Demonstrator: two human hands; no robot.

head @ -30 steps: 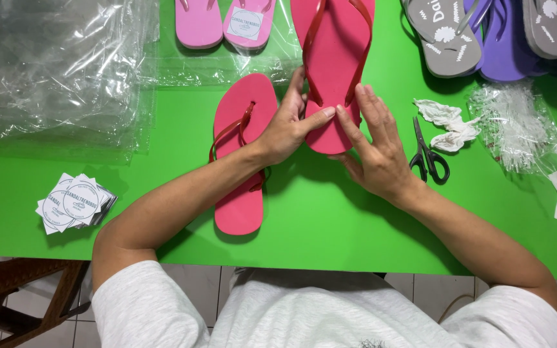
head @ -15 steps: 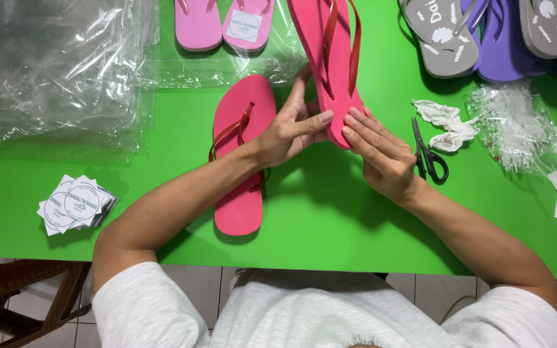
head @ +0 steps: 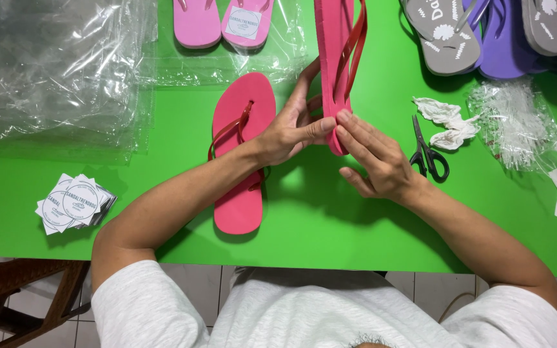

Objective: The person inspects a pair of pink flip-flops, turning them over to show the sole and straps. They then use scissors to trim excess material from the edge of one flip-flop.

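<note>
Pinching pink flip-flop (head: 334,71) on edge, left hand (head: 289,131), right hand (head: 376,161), scissors (head: 427,154) near

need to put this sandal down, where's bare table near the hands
Bare green table lies between the sticker stack and the flat pink sandal, and along the near edge below the right hand. Crowded: plastic bags far left, scissors and scraps right.

Held pink sandal (head: 334,71) turned on edge; straps rightward
</note>
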